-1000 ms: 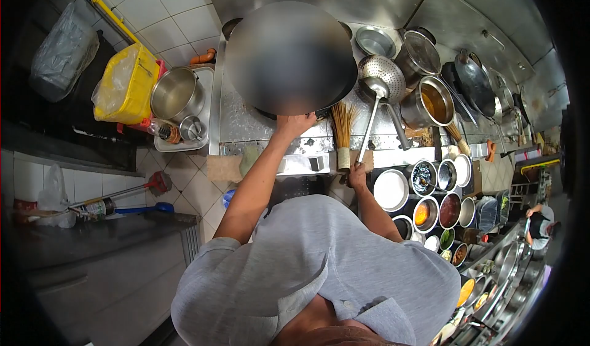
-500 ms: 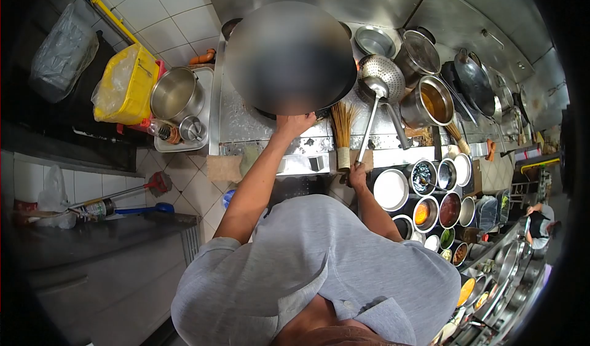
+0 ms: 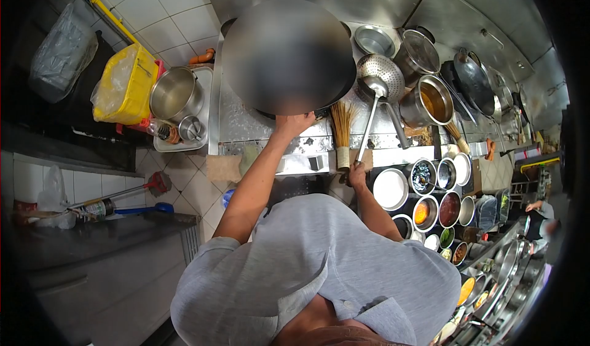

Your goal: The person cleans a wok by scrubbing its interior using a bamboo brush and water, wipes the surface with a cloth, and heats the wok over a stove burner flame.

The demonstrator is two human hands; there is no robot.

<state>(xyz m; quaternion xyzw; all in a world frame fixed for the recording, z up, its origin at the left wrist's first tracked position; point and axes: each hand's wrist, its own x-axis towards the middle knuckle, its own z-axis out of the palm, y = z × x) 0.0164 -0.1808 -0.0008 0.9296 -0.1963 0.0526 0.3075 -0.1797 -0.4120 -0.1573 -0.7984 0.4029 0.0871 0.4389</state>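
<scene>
A large dark wok (image 3: 349, 69) sits on the steel stove, most of it and its contents blurred out. My left hand (image 3: 295, 125) is closed at its near edge, the fingertips partly hidden by the blur. Lower right, my right hand (image 3: 357, 175) is closed around the end of a long-handled ladle (image 3: 367, 131). The ladle's bowl rests over a perforated strainer (image 3: 384, 69). Between my hands, touching the stove's front edge, stands a bamboo wok brush (image 3: 343, 131), close beside the ladle handle.
Right of the strainer are a pot of brown liquid (image 3: 433, 102) and a lidded pot (image 3: 418, 52). Several seasoning containers (image 3: 390, 189) line the lower right. A steel pot (image 3: 176, 93) and yellow bin (image 3: 125, 83) stand left. Another person (image 3: 542, 223) is at far right.
The wok's visible edge has shifted very slightly left, with my left hand still on it. My right hand stays at the ladle handle. The other person at far right has shifted posture.
</scene>
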